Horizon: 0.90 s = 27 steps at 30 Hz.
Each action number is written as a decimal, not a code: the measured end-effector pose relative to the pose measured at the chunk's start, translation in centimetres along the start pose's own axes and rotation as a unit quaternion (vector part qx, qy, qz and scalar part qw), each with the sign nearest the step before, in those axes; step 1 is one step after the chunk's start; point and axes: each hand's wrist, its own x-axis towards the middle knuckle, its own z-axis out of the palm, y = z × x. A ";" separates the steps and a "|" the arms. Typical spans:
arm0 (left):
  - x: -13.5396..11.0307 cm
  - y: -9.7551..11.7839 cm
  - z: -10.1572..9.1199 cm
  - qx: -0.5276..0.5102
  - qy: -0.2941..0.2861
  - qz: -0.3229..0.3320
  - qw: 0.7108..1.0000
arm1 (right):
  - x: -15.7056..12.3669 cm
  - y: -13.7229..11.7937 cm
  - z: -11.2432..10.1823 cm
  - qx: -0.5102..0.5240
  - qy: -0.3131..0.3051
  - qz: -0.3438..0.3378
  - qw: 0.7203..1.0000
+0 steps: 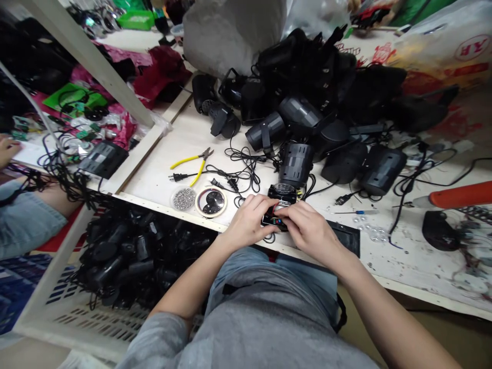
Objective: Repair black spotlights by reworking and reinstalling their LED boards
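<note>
Both my hands meet at the near edge of the white worktable [161, 174] over a small black lamp unit [282, 196] with coloured wires showing inside. My left hand [249, 220] curls its fingers around the unit's left side. My right hand [309, 228] pinches at the wires on top of it. A black cord trails from the unit to the cables behind it.
A heap of black spot lamps [307, 102] fills the table's back. Yellow-handled pliers [194, 163], a dish of screws [184, 199], a tape roll [211, 201], a small screwdriver [355, 211] and an orange tool [459, 195] lie around. A white crate of black parts [126, 256] stands left. Another person's hand [7, 149] shows far left.
</note>
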 end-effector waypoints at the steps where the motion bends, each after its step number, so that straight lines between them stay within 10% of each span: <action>1: 0.0 -0.1 0.1 0.001 0.006 0.002 1.000 | -0.1 0.0 0.2 -0.003 0.010 0.000 1.000; 11: -0.5 -0.1 0.9 0.019 0.058 0.020 0.998 | -0.6 -0.7 1.5 -0.045 0.003 -0.021 0.999; 27: -1.8 0.6 1.2 0.097 0.055 0.054 0.992 | -5.3 -1.2 3.3 -0.076 0.178 0.193 0.962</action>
